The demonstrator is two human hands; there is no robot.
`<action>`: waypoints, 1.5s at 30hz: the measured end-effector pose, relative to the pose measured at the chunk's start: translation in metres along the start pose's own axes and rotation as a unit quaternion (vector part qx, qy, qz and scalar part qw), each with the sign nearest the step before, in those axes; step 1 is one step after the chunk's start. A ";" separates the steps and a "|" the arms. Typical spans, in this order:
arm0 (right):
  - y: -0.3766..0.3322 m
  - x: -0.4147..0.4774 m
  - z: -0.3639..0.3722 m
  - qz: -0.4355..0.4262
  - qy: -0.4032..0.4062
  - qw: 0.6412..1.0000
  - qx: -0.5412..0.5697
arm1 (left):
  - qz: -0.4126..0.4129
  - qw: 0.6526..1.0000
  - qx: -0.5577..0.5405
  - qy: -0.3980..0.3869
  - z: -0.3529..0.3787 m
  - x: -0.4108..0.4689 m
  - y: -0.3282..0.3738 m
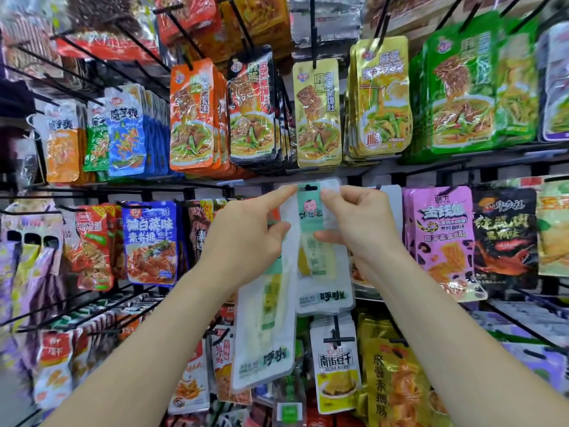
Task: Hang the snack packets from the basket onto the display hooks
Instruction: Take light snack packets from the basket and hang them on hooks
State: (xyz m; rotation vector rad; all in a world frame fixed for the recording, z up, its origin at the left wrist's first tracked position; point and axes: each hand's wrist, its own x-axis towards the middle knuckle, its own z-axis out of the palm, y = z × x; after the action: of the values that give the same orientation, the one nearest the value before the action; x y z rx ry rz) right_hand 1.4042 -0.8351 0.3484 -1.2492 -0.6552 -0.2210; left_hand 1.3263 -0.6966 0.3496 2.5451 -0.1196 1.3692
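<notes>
Front packet: long axis vertical, hang hole uppermost.
Right hand: pinching its top edge.
Left hand: gripping second packet, hanging lengthwise, slightly tilted.

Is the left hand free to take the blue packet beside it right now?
Probably not: the left hand grips a white packet. Nothing blocks the way to the blue packet, though.

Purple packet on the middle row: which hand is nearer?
Right. The right hand sits just left of the purple packet, pinching a white-green packet; the left hand is further left, on that packet's other side.
</notes>
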 end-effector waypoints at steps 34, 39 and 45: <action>0.038 0.020 -0.005 -0.010 -0.085 0.968 -0.234 | -0.052 0.974 0.106 -0.193 0.052 0.026 -0.004; 0.043 0.014 -0.007 -0.026 -0.133 0.946 -0.293 | -0.053 0.991 0.037 -0.121 0.044 0.011 -0.010; 0.042 -0.007 -0.014 -0.007 -0.162 0.950 -0.266 | -0.084 0.982 -0.167 -0.021 0.015 -0.009 -0.016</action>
State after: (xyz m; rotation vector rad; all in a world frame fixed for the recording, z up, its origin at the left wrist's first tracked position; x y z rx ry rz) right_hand 1.4239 -0.8356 0.3087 -1.8232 -0.9251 -0.2137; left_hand 1.3362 -0.6848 0.3317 2.2502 -0.1267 1.1256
